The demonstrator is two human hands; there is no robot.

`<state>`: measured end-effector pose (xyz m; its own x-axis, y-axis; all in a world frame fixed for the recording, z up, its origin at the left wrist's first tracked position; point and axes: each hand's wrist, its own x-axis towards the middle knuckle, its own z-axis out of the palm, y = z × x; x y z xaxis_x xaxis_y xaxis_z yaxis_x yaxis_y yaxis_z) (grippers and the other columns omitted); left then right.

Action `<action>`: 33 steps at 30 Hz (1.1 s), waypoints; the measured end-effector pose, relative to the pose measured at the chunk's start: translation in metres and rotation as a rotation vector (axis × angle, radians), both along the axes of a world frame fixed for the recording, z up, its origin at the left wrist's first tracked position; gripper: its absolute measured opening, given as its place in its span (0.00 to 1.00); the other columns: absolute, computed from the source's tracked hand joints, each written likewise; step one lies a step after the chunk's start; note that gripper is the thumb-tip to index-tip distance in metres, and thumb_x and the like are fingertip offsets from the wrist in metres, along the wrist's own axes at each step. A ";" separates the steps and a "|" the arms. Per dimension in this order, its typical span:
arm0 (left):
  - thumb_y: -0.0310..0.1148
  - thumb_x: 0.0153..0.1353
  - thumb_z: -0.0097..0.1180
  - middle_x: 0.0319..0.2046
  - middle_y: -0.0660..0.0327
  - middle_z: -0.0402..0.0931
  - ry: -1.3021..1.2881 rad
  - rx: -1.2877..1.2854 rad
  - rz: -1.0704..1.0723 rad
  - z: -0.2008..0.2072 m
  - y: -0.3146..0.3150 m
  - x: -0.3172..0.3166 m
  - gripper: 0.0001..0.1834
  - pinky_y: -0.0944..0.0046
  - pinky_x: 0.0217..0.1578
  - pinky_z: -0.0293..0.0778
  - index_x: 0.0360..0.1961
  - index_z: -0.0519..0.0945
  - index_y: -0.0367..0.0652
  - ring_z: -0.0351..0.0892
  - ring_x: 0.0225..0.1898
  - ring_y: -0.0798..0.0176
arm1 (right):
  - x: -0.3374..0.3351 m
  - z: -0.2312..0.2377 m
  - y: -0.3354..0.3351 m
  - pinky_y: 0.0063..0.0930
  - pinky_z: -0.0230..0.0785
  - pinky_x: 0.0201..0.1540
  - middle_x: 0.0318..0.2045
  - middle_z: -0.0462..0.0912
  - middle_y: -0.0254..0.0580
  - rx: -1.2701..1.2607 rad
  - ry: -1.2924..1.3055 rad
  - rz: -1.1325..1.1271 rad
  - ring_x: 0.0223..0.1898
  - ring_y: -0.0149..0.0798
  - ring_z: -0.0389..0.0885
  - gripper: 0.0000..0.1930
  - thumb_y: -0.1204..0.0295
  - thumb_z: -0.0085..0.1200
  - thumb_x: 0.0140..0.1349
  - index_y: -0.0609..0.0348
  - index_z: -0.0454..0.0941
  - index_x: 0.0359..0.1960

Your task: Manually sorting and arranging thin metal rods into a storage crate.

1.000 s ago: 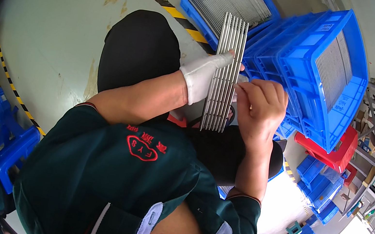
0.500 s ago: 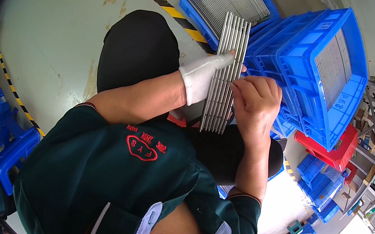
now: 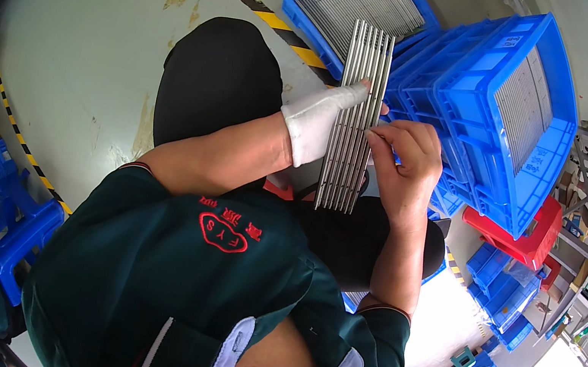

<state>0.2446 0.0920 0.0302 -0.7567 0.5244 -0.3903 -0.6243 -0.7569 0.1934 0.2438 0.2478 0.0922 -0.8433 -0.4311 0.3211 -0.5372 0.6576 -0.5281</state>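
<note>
Several slim silver metal rods (image 3: pixel 350 146) lie side by side as a flat row, with dark notches or grooves along their length. My left hand (image 3: pixel 320 115), in a white glove, is closed around the row, its thumb across the front. Fingertips of that hand show at the row's right side. My bare right hand (image 3: pixel 407 155) pinches at the row's right edge, a little below the left thumb. Its thumb and forefinger meet at the outermost rod, and the other fingers are curled. Both hands are above my lap, over my black trousers (image 3: pixel 221 87).
A blue crate (image 3: pixel 291 10) filled with similar rods stands ahead. To the right, stacked blue crates (image 3: pixel 440 84) rest on a red stool (image 3: pixel 531 240), the top one also holding rods. Black-and-yellow tape (image 3: pixel 270 18) crosses the floor. A blue stool (image 3: pixel 16 239) stands at left.
My right hand has shifted very slightly right, its thumb now straighter and its fingers less bunched. The rods and my left hand have hardly moved.
</note>
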 end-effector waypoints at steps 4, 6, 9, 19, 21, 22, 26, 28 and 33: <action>0.44 0.70 0.37 0.34 0.58 0.79 -0.003 0.012 -0.010 -0.002 0.001 -0.001 0.20 0.63 0.35 0.80 0.43 0.75 0.39 0.81 0.33 0.63 | -0.001 0.002 -0.001 0.30 0.66 0.34 0.26 0.79 0.38 0.070 0.074 0.053 0.31 0.40 0.75 0.06 0.79 0.62 0.43 0.59 0.81 0.25; 0.44 0.70 0.38 0.34 0.58 0.79 -0.014 0.023 -0.003 -0.001 0.003 -0.001 0.20 0.63 0.35 0.80 0.44 0.75 0.38 0.81 0.33 0.63 | 0.000 0.003 -0.004 0.31 0.66 0.34 0.26 0.79 0.38 0.110 0.125 0.072 0.31 0.40 0.75 0.06 0.79 0.63 0.43 0.58 0.81 0.25; 0.44 0.70 0.38 0.33 0.57 0.78 -0.024 0.031 0.009 -0.001 0.003 -0.001 0.21 0.63 0.36 0.79 0.44 0.75 0.38 0.81 0.33 0.62 | 0.001 0.005 -0.006 0.31 0.66 0.34 0.26 0.79 0.38 0.152 0.124 0.078 0.31 0.40 0.75 0.06 0.78 0.63 0.42 0.58 0.81 0.25; 0.45 0.70 0.36 0.35 0.56 0.78 0.005 0.024 -0.011 -0.002 0.003 -0.001 0.22 0.64 0.37 0.79 0.44 0.75 0.36 0.80 0.34 0.62 | 0.000 0.000 -0.002 0.30 0.66 0.35 0.26 0.79 0.38 -0.016 0.014 0.034 0.31 0.40 0.75 0.06 0.79 0.63 0.44 0.59 0.81 0.25; 0.44 0.70 0.36 0.35 0.56 0.78 0.004 0.023 0.000 -0.002 0.003 -0.001 0.22 0.64 0.38 0.78 0.44 0.75 0.36 0.80 0.35 0.62 | 0.000 0.001 -0.003 0.31 0.66 0.36 0.26 0.79 0.38 -0.010 0.018 0.035 0.32 0.40 0.75 0.06 0.78 0.63 0.43 0.59 0.81 0.25; 0.44 0.70 0.36 0.35 0.56 0.78 0.002 0.022 0.011 -0.002 0.003 -0.001 0.21 0.64 0.38 0.78 0.44 0.75 0.36 0.80 0.35 0.62 | 0.000 0.003 -0.005 0.31 0.65 0.36 0.27 0.79 0.37 0.042 0.065 0.060 0.32 0.40 0.75 0.06 0.77 0.64 0.43 0.58 0.81 0.25; 0.44 0.70 0.37 0.36 0.56 0.78 0.014 0.150 0.002 -0.005 0.003 -0.001 0.21 0.64 0.39 0.78 0.44 0.75 0.36 0.80 0.36 0.61 | 0.000 0.002 -0.008 0.32 0.65 0.38 0.27 0.79 0.35 0.119 0.116 0.098 0.32 0.39 0.75 0.07 0.76 0.65 0.41 0.56 0.81 0.25; 0.44 0.70 0.37 0.36 0.56 0.79 -0.004 0.140 0.004 -0.006 0.002 -0.001 0.21 0.64 0.39 0.78 0.45 0.75 0.36 0.81 0.36 0.61 | 0.001 0.005 -0.006 0.32 0.65 0.38 0.27 0.79 0.36 0.095 0.124 0.085 0.32 0.39 0.75 0.07 0.76 0.65 0.41 0.57 0.81 0.25; 0.44 0.70 0.37 0.36 0.55 0.79 0.051 0.108 -0.016 -0.007 0.001 -0.001 0.21 0.64 0.40 0.78 0.45 0.75 0.36 0.80 0.36 0.60 | 0.001 0.008 -0.003 0.29 0.67 0.37 0.27 0.79 0.38 -0.037 0.021 0.035 0.33 0.39 0.75 0.06 0.79 0.63 0.43 0.60 0.82 0.26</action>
